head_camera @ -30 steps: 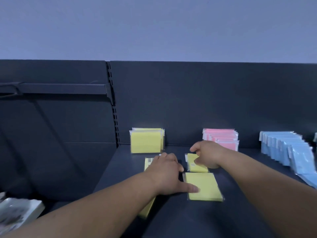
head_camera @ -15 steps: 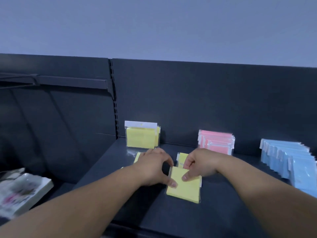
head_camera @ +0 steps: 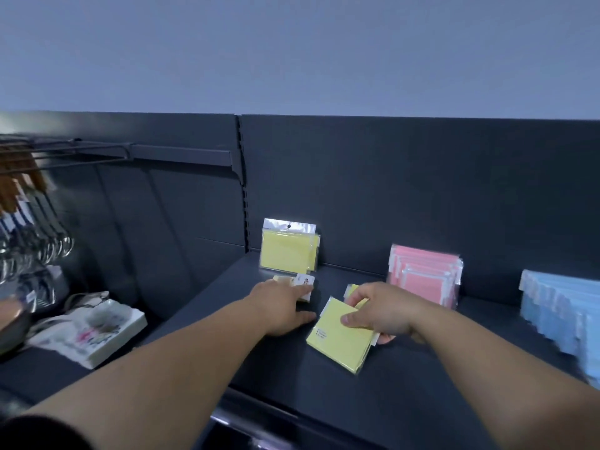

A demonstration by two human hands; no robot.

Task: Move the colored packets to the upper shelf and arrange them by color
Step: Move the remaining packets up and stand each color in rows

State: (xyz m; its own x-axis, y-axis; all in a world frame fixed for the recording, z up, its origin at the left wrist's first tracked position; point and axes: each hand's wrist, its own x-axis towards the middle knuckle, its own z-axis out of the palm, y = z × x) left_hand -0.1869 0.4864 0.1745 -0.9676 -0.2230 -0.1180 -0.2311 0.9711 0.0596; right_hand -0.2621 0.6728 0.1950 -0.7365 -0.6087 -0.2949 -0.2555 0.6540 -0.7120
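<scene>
My right hand (head_camera: pixel 376 311) pinches a yellow packet (head_camera: pixel 341 341), lifted at a tilt over the dark upper shelf (head_camera: pixel 406 394); another yellow packet (head_camera: pixel 352 290) peeks out behind its fingers. My left hand (head_camera: pixel 282 306) lies over a yellow packet with a white label (head_camera: pixel 303 283), fingers on it and thumb on the shelf. Against the back panel stand a yellow stack (head_camera: pixel 289 248), a pink stack (head_camera: pixel 425 276) and a blue row (head_camera: pixel 561 310).
To the left, a lower shelf holds a white printed pack (head_camera: pixel 94 332). Metal tools with wooden handles (head_camera: pixel 35 228) hang from a rail at the far left. The shelf's front edge (head_camera: pixel 246 417) runs below my forearms.
My right hand has picked up the front yellow packet and tilted it. My left hand has moved back and left onto the labelled packet. The view has shifted right and up.
</scene>
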